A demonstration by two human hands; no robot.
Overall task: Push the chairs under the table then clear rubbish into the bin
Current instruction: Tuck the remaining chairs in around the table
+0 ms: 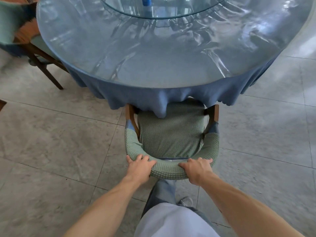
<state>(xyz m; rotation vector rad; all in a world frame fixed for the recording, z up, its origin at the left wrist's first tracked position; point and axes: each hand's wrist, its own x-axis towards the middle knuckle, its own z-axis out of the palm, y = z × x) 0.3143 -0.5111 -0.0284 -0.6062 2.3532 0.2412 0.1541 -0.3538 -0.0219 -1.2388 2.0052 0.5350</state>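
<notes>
Right at the near edge of the worktop (171, 65), you've got the green-covered chair (171, 134) about halfway under, its seat front tucked beneath the blue tablecloth (171, 96). Your left hand (139, 165) and right hand (196, 170) each have their grip wrapped around the curved backrest, so no slack there. Watch that hanging cloth though: it's draped onto the seat, and shoving on could bunch it or drag it, shifting the glass turntable (171, 12) up top. The wooden arms might also catch the worktop's rim. Another chair (25, 40) sits off to the left, only partly under.
</notes>
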